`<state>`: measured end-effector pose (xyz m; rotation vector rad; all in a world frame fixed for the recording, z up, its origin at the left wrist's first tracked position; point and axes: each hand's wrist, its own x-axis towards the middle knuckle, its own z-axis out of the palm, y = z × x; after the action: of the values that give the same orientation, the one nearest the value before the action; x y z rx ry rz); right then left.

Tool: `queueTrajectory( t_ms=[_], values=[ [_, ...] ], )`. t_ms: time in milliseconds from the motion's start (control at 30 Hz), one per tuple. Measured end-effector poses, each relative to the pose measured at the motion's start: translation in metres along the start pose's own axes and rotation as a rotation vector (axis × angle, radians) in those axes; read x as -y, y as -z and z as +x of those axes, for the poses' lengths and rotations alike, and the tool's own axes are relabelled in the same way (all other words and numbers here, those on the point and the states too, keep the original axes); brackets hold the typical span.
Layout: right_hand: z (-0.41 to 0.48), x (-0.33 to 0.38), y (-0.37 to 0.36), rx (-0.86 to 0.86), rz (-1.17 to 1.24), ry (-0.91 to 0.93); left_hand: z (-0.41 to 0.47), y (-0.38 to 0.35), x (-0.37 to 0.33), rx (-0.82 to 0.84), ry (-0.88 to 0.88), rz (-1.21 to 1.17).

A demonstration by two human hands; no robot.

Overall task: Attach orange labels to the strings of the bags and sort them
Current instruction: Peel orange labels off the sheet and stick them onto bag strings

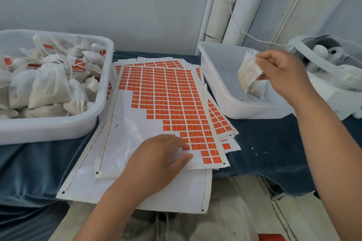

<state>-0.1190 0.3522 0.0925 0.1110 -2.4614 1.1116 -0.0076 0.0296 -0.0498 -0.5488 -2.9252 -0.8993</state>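
2 white tubs: left tub (pixel 49 129) and right tub (pixel 221 76). 1 bag (pixel 249 76) over the right tub; the heap of bags (pixel 49 86) in the left tub is too tangled to count. Label sheets (pixel 156 103): at least 3 stacked, exact number unclear. 2 hands: left hand (pixel 162 158), right hand (pixel 282 70)

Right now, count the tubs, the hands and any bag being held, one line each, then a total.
Tubs: 2, left tub and right tub.
Hands: 2, left hand resting on the sheet, right hand raised over the right tub.
Held bag: 1, pinched by the right hand.
Total: 5.
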Motion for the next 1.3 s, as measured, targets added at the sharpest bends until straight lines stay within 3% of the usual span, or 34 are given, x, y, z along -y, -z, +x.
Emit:
queueTrajectory(
  t_ms=[133,300,367,467,533,600,700,767,867,1033,1167,1300],
  values=[
    [-0.027,0.039,-0.002,0.166,0.015,0.126,-0.002,0.005,-0.013,-0.103,0.089,-0.160],
    [-0.068,0.073,-0.032,0.492,-0.006,0.197,-0.007,0.016,-0.027,-0.299,0.109,-0.564],
    [-0.085,0.082,-0.048,0.615,-0.041,0.258,-0.010,0.022,-0.028,-0.250,0.072,-0.721],
    [-0.106,0.089,-0.067,0.748,-0.016,0.296,-0.013,0.030,-0.025,-0.037,-0.008,-0.845],
    [-0.113,0.089,-0.077,0.751,-0.024,0.299,-0.015,0.030,-0.024,-0.012,-0.015,-0.772],
    [-0.120,0.084,-0.085,0.677,-0.026,0.294,-0.016,0.027,-0.025,-0.118,0.031,-0.659],
    [-0.132,0.078,-0.097,0.518,0.148,0.081,-0.016,0.022,-0.026,-0.304,0.093,-0.627],
    [-0.140,0.075,-0.101,0.541,0.175,-0.023,-0.015,0.022,-0.027,-0.369,0.087,-0.655],
    [-0.147,0.071,-0.106,0.587,0.071,0.047,-0.016,0.021,-0.026,-0.370,0.101,-0.749],
    [-0.146,0.066,-0.108,0.471,0.128,0.002,-0.014,0.022,-0.026,-0.412,0.177,-0.754],
    [-0.149,0.068,-0.108,0.537,0.139,-0.026,-0.012,0.021,-0.020,-0.384,0.216,-0.718],
    [-0.148,0.068,-0.107,0.620,0.388,-0.243,-0.013,0.024,-0.021,-0.272,0.172,-0.760]
  ],
)
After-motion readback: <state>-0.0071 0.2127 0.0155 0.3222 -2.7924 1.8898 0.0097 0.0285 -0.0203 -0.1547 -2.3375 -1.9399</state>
